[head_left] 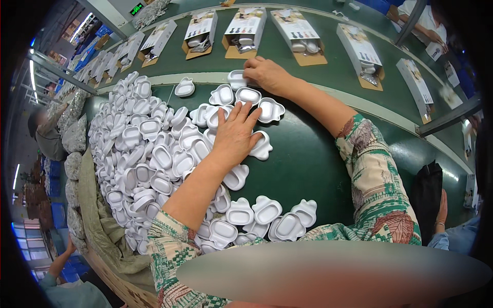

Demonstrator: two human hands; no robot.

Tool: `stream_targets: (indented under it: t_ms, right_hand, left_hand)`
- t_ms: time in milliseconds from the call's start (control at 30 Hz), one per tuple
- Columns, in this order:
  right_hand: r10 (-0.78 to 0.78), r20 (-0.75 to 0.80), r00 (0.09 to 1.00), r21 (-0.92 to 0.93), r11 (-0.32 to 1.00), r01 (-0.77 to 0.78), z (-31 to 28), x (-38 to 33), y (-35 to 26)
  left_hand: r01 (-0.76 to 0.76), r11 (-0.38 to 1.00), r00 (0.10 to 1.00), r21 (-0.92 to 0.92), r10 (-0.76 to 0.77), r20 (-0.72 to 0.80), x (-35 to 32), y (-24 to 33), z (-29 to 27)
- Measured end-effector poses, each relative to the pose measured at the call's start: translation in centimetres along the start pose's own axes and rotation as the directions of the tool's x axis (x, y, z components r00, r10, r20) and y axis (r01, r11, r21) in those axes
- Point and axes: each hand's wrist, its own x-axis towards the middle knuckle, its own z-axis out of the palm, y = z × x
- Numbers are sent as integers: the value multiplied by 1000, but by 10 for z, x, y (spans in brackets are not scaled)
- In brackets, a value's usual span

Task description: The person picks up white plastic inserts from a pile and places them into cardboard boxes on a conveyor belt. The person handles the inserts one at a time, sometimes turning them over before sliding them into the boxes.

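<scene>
A large heap of small white plastic pieces (150, 128), each with a recessed oblong middle and a wavy outline, covers the left of the green table. My left hand (235, 134) lies with fingers spread over several of them at the heap's right side, gripping none. Farther off, my right hand (268, 75) has its fingers bent down on the right end of a white plastic piece (236, 79) by the table's far rim; its fingertips are partly hidden. Near my fingers sit other loose pieces, among them one (270, 110) right of my left hand.
Beyond the pale rim (328, 95), a green conveyor belt (328, 72) carries a row of open cartons (245, 32) with white and silver items inside. Olive cloth (100, 205) edges the heap at left. Other people stand at both sides, and a black bag (427, 197) is at right.
</scene>
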Motion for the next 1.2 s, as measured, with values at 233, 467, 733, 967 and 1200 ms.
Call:
stream_targets:
  t_ms: [233,467,733,967,1200]
  right_hand:
    - [132,-118,984,-142,979,-148,-15,0,11]
    - [237,-285,929,-396,853,-339,-14,-2,69]
    - [227,-279,933,-38,968,-247,-35,-31,35]
    - [-130,76,989,125,985,120,-55,-73,-72]
    - [-49,-133,990,-137,990,31,-61,-63,-33]
  left_hand:
    - [5,1000,1000,-5,-5,-1,-4,-1,-2]
    - [-28,1000,998,-9,28,-52,-2,0,2]
    - [-4,999,998,-40,2,-60,-2,-3,7]
    - [9,1000,999,-21,-10,-44,-3,-3,0]
    - [44,998,994,-35,-47,-100,-4,-5,4]
